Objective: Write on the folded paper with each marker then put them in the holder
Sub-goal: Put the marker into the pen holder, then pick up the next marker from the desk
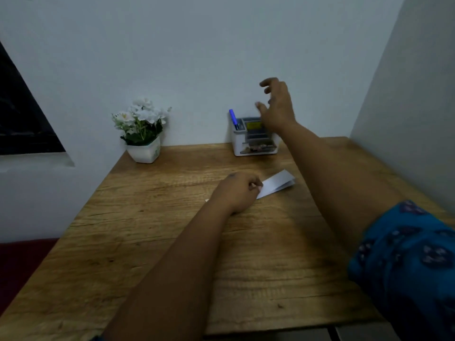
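Head view | right hand (277, 107) empty, fingers spread, above holder (254, 137) at centre-right | blue marker (233, 119) stowed | left hand (237, 190) curled, pinning folded paper (278, 183) | other markers unseen.

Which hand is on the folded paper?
The left hand, fist closed on the near end of the folded paper. The right hand is raised, fingers spread, above the white holder by the wall.

Right hand (277, 107) spread above holder (253, 141); left hand (237, 190) curled on folded paper (278, 183)
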